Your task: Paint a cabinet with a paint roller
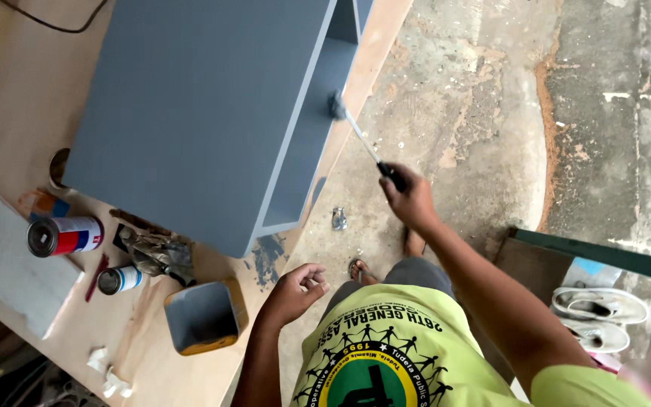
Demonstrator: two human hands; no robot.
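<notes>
Grey cabinet (190,113) lies on the plywood bench (9,113). My right hand (410,197) grips a paintbrush (356,132), bristles inside the cabinet's open side. My left hand (295,290) hangs loosely curled, empty, below the cabinet. I'd keep strokes long and light, reloading from the paint tub (203,316) near its corner.

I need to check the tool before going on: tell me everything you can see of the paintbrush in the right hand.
The slim paintbrush with a pale metal-looking shaft and dark grip is held at its dark end by the right hand, fingers closed around it. It slants up and left from the hand. Its small, blurred, grey-loaded head touches the inner face of the grey-blue painted box-shaped cabinet lying on the plywood worktop. Nothing else touches it.
</notes>
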